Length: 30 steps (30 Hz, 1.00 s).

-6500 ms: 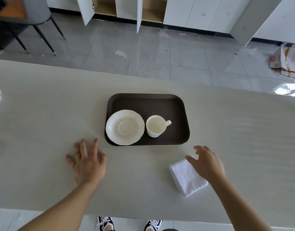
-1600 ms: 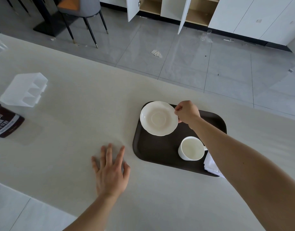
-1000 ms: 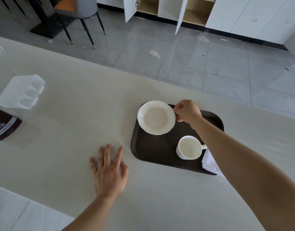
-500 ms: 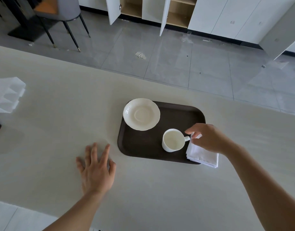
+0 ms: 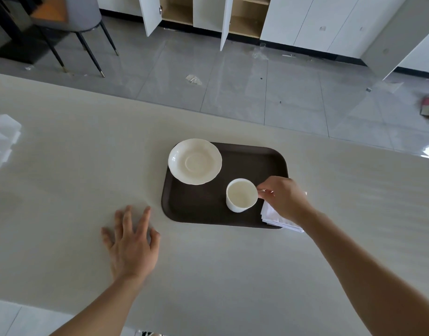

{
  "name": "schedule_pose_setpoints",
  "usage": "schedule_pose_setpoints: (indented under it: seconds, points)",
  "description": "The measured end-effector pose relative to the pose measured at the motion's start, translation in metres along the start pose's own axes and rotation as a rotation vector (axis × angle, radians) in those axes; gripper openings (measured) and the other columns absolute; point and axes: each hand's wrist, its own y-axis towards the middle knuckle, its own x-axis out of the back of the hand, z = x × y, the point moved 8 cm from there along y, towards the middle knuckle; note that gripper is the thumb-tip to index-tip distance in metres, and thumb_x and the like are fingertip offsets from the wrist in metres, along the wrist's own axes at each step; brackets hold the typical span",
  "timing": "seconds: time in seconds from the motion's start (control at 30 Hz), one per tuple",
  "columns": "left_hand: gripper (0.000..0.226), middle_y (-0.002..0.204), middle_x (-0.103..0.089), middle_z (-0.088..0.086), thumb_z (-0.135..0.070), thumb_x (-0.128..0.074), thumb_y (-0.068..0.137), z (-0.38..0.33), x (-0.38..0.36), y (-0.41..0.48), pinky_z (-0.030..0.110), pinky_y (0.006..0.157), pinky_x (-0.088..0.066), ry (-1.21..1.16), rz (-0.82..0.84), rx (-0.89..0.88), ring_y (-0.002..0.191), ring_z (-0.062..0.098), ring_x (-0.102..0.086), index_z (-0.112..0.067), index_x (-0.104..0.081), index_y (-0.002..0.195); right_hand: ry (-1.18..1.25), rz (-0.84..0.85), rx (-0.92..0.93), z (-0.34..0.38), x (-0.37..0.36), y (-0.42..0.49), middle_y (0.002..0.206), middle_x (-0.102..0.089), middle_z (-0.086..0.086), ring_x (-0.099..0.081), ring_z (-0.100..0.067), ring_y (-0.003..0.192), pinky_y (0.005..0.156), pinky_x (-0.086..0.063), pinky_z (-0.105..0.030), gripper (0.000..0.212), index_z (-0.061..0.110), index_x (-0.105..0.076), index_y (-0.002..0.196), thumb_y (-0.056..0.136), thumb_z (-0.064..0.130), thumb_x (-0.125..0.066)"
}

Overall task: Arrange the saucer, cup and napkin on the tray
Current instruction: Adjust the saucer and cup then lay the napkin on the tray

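Note:
A dark brown tray (image 5: 247, 163) lies on the pale table. A white saucer (image 5: 194, 164) sits on its far left corner and overhangs the rim. A white cup (image 5: 241, 198) stands upright on the tray's near right part. My right hand (image 5: 283, 198) pinches the cup's handle, which the fingers hide. A folded white napkin (image 5: 276, 218) lies over the tray's near right corner, partly under that hand. My left hand (image 5: 132, 241) rests flat on the table, left of the tray, fingers spread.
A clear plastic container (image 5: 2, 139) sits at the table's far left edge. Beyond the table's far edge is grey tiled floor with a chair (image 5: 70, 23) and white cabinets with open doors (image 5: 150, 15).
My right hand let go of the saucer at the tray's far left corner, came back to the near right and closed on the cup's handle. My left hand stayed flat.

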Motion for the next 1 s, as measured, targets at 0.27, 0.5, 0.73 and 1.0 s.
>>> schedule_pose_setpoints:
  seconds: [0.27, 0.5, 0.73, 1.0]
  points:
    - [0.058, 0.153, -0.036, 0.015, -0.034, -0.041, 0.085, -0.002, 0.004, -0.002, 0.063, 0.115, -0.014, -0.005, -0.008, -0.002, 0.148, 0.036, -0.022, -0.032, -0.046, 0.143, 0.053, -0.187, -0.223, -0.014, 0.004, 0.002, 0.081, -0.071, -0.002, -0.059, -0.021, 0.073, 0.060, -0.041, -0.027, 0.015, 0.017, -0.078, 0.083, 0.090, 0.021, -0.065]
    - [0.058, 0.154, -0.036, 0.014, -0.036, -0.036, 0.085, -0.003, 0.005, -0.001, 0.063, 0.115, -0.015, 0.001, 0.011, 0.004, 0.148, 0.036, -0.023, -0.033, -0.046, 0.143, 0.155, -0.294, -0.383, -0.005, -0.003, 0.009, 0.065, -0.068, 0.004, -0.060, -0.016, 0.063, 0.053, -0.046, -0.026, 0.021, 0.021, -0.072, 0.076, 0.090, 0.035, -0.065]
    - [0.059, 0.154, -0.036, 0.014, -0.035, -0.039, 0.085, -0.005, 0.008, -0.001, 0.064, 0.116, -0.014, -0.009, 0.029, 0.013, 0.148, 0.037, -0.023, -0.031, -0.047, 0.143, 0.187, -0.373, -0.431, 0.015, -0.018, 0.007, 0.065, -0.065, 0.000, -0.058, -0.021, 0.063, 0.057, -0.049, -0.034, 0.027, 0.012, -0.066, 0.070, 0.088, 0.033, -0.065]
    - [0.058, 0.154, -0.036, 0.014, -0.036, -0.036, 0.085, -0.003, 0.005, 0.000, 0.064, 0.116, -0.015, 0.005, 0.029, 0.009, 0.148, 0.036, -0.024, -0.032, -0.046, 0.143, 0.335, -0.452, -0.536, 0.029, -0.028, 0.009, 0.064, -0.066, 0.001, -0.060, -0.021, 0.064, 0.058, -0.049, -0.033, 0.027, 0.014, -0.062, 0.067, 0.085, 0.034, -0.065]
